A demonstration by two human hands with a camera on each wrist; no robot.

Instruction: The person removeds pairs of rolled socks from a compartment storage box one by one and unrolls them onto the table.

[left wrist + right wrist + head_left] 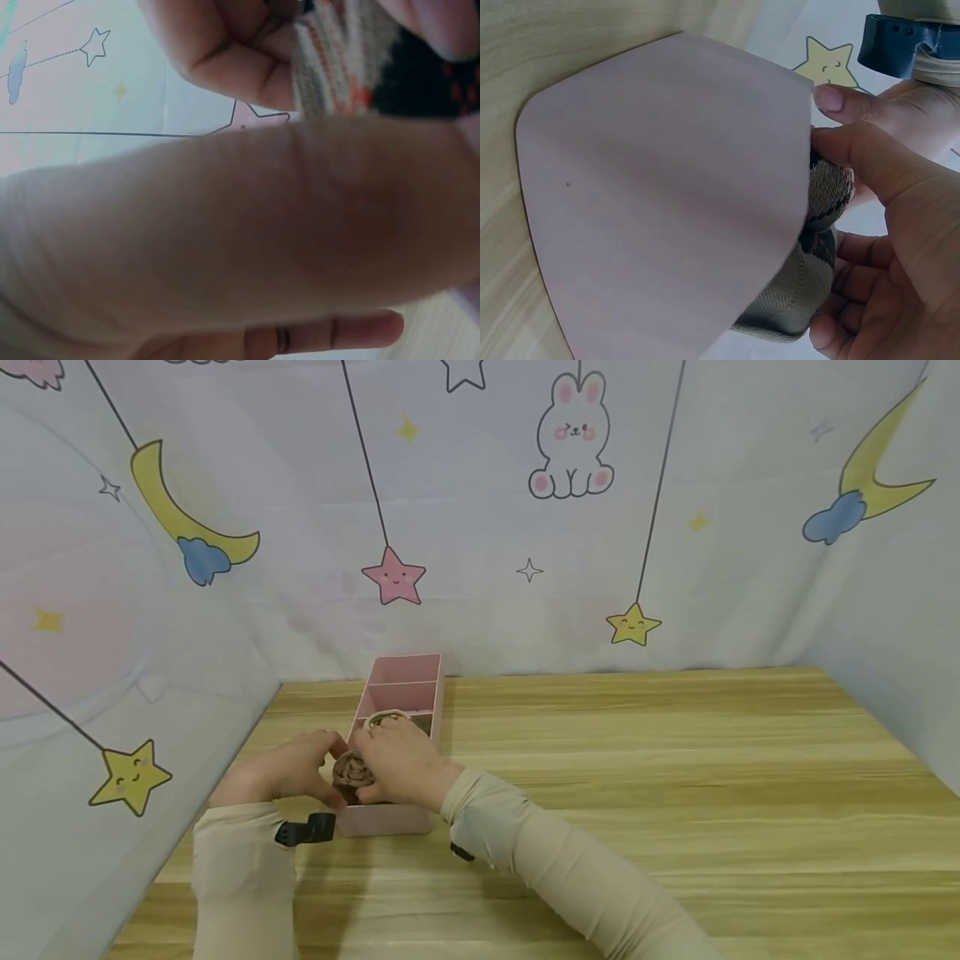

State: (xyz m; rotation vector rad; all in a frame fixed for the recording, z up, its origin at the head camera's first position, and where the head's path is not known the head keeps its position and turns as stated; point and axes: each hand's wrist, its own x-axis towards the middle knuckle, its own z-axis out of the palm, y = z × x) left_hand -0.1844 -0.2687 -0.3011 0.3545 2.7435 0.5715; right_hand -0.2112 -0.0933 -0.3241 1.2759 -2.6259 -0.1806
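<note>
We're gripping a rolled sock (354,768) at the near end of the pink box (386,821), and it's poking up out of it. Our left hand (288,768) is curling round it on the box's left side, our right hand (401,762) is clamping it from the right. A pale-edged bundle (386,716) is showing farther up the box.

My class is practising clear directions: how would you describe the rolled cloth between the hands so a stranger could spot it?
In the head view, find the pink box left of centre on the table. At its near end, the left hand and right hand hold the rolled cloth. Its brown, swirled folds set it apart from the pale-rimmed item just beyond.
</note>
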